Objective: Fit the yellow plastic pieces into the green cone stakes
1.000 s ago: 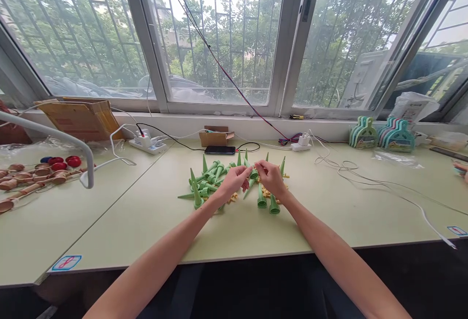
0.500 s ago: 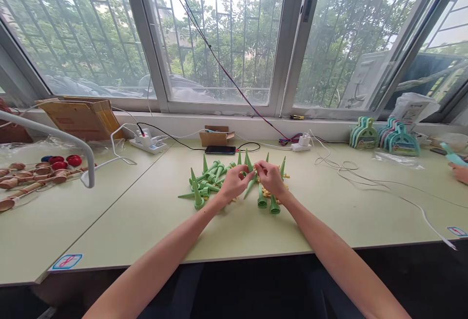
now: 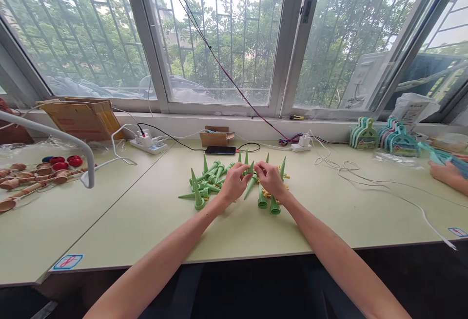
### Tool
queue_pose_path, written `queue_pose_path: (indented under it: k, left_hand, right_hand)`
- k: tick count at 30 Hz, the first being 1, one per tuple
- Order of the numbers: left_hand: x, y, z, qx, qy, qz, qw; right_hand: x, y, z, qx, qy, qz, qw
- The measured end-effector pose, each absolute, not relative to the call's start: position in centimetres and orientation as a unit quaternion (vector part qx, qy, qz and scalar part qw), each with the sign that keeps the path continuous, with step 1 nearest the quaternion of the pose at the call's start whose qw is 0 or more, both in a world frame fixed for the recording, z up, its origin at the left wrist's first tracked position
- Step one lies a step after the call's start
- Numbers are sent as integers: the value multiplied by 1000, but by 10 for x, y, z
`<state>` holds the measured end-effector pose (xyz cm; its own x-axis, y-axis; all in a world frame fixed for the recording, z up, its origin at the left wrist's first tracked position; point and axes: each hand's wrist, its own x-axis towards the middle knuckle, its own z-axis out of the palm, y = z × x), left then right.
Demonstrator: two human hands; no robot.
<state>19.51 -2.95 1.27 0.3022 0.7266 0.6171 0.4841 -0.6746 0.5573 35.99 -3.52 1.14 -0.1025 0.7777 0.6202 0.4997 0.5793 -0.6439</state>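
Observation:
My left hand (image 3: 234, 181) is closed around a green plastic cone spike (image 3: 250, 168), its tip pointing up between my hands. Just to the right, my right hand (image 3: 269, 178) has thumb and fingers pinched together close to that spike; whatever they hold is too small to make out. Left of my hands lies a pile of green cone spikes (image 3: 197, 196), some upright and some on their sides. Two more spikes (image 3: 274, 206) lie below my right hand with their open ends facing me. Small yellow pieces (image 3: 286, 177) are partly hidden behind my right hand.
A phone (image 3: 220, 150) and an open cardboard box (image 3: 216, 137) stand behind the pile. Wooden toys with red balls (image 3: 75, 160) are at left. Cables (image 3: 351, 168) cross the right side. Another person's hand (image 3: 444, 170) handles something teal near small hangers (image 3: 402, 140).
The spike in my left hand has shifted lower and tilted slightly. My hands stay in nearly the same place. At the right edge, the other person's hand has come further into view.

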Motion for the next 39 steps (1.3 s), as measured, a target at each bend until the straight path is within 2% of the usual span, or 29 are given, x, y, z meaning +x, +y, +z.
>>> queue_pose_path:
  k: [31, 34, 39]
  left_hand:
    - [199, -35, 21, 762, 369, 502, 177]
    - [200, -34, 19, 750, 359, 512, 216]
    - [202, -31, 23, 660, 383, 547, 345]
  right_hand:
    - [356, -35, 11, -450, -728, 140, 497]
    - [358, -36, 11, -455, -724, 141, 499]
    - [358, -36, 12, -456, -713, 143, 513]
